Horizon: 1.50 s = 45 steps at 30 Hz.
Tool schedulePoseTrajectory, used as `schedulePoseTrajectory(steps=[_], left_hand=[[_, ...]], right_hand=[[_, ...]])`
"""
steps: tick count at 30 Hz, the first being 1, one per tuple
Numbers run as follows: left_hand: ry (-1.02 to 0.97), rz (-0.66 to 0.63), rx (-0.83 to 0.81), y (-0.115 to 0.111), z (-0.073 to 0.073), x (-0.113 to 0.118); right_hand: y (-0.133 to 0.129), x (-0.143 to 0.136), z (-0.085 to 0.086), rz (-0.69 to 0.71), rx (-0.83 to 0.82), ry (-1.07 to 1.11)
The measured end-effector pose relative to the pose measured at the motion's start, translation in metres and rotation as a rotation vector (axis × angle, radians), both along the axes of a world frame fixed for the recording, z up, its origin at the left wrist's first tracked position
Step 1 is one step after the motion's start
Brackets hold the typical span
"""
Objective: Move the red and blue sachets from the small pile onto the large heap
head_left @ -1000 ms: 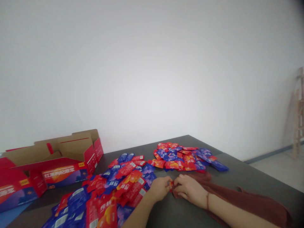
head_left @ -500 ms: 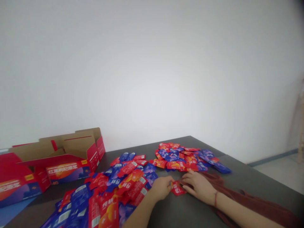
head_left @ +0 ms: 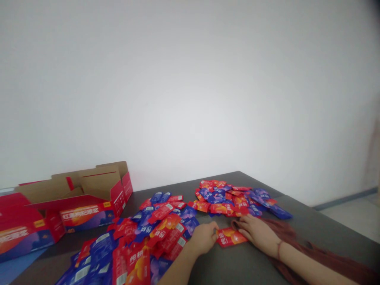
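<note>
My left hand (head_left: 204, 238) is closed at the left end of a red sachet (head_left: 230, 237), pinching its edge. The sachet lies flat on the dark table, its orange print and white lettering facing up. Over its right end rests my right hand (head_left: 259, 234), its fingers closed on a bunched brown cloth (head_left: 286, 233). The cloth trails under the right forearm toward the lower right. Left of my left hand spreads a large pile of red and blue sachets (head_left: 168, 229).
A second heap of red and blue sachets (head_left: 218, 208) lies farther back. Open red cardboard boxes (head_left: 86, 215) stand at the left, near the white wall (head_left: 190, 99). The dark tabletop (head_left: 314, 225) ends in an edge on the right.
My right hand has shifted right with the cloth, uncovering more of the red sachet. My left hand stays at the sachet's left end. The view has shifted slightly.
</note>
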<state>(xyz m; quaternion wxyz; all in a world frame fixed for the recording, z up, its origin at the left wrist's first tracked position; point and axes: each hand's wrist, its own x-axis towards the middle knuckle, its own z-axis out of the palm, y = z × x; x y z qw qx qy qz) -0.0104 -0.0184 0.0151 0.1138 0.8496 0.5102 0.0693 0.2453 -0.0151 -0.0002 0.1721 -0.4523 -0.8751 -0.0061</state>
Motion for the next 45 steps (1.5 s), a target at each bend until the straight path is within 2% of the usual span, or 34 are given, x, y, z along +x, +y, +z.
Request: schedulePoseTrajectory(steps=[3,6,10,12,14,18,22,25,30,32,34,37,40,42,45], left_hand=[[0.002,-0.002,0.02,0.002,-0.003,0.0],[0.011,-0.008,0.043,0.003,-0.005,0.0],[0.004,-0.023,0.05,0.002,-0.005,0.0],[0.006,-0.026,0.046,0.001,-0.005,-0.001],[0.008,-0.025,0.041,0.001,-0.004,-0.001],[-0.003,-0.028,0.035,0.003,-0.005,-0.002],[-0.031,-0.026,0.036,0.006,-0.008,-0.002],[-0.029,-0.014,0.026,0.006,-0.008,-0.001],[-0.029,-0.019,0.026,0.001,-0.003,-0.001],[-0.039,-0.026,0.033,0.0,-0.003,-0.001],[-0.05,-0.033,0.043,0.0,-0.003,-0.001],[-0.043,-0.035,0.046,0.002,-0.004,-0.001],[0.004,-0.04,0.097,0.0,-0.003,0.003],[0.028,-0.078,0.17,-0.004,-0.001,0.008],[0.014,-0.18,0.284,-0.012,0.001,0.017]], right_hand=[[-0.013,0.006,0.011,0.086,-0.019,0.008],[-0.023,-0.007,0.019,0.183,-0.021,0.003],[-0.025,-0.032,0.018,0.236,-0.017,-0.003],[-0.024,-0.034,0.016,0.253,-0.013,-0.002],[-0.023,-0.026,0.016,0.292,-0.013,0.006],[-0.025,0.007,0.019,0.395,-0.021,0.026],[-0.027,0.025,0.021,0.405,-0.018,0.028],[-0.026,0.01,0.02,0.409,-0.005,0.022],[-0.023,-0.036,0.017,0.435,0.025,0.011],[-0.024,-0.041,0.018,0.455,0.025,-0.001],[-0.026,-0.034,0.02,0.473,0.014,-0.003],[-0.031,-0.008,0.02,0.442,-0.017,0.024],[-0.026,0.013,0.014,0.34,-0.03,0.07],[-0.017,0.015,0.007,0.243,-0.018,0.107],[-0.001,-0.001,-0.001,0.135,-0.015,0.132]])
